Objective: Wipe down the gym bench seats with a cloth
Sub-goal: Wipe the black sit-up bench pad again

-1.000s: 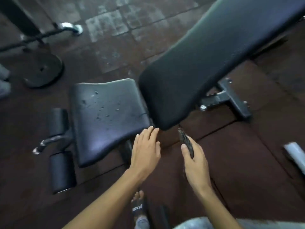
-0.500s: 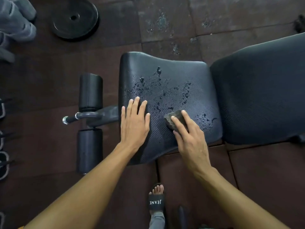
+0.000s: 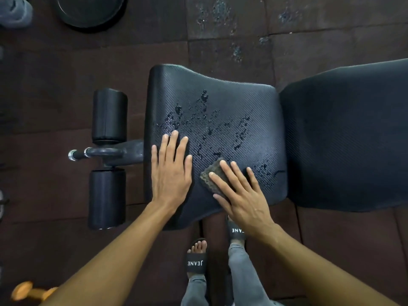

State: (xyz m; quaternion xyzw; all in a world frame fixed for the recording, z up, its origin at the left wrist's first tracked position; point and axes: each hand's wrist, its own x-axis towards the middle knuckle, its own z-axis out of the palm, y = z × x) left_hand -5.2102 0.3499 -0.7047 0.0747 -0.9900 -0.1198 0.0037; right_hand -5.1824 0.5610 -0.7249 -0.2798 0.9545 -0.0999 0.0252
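— So, what are the hands doing?

— The right hand (image 3: pixel 245 195) lies flat with its fingers straight, pressing the cloth (image 3: pixel 212 173) onto the near part of the seat pad (image 3: pixel 220 100). Nothing curls round the cloth. The left hand (image 3: pixel 171 171) rests palm down on the pad's left end, just beside the cloth, fingers relaxed and holding nothing.

— How will that cloth handle?

— It looks like a small, dark, folded wad. I'd judge it soft and light, and likely to bunch or slide out from under flat fingers. Best to keep the palm over its middle.

— And the pad?

— Ribbed vinyl over firm padding, I'd guess. Droplets (image 3: pixel 198 120) are scattered just beyond the fingertips, so it may be slick. The backrest (image 3: pixel 342 140) adjoins on the right and the foam rollers (image 3: pixel 109 115) sit to the left.
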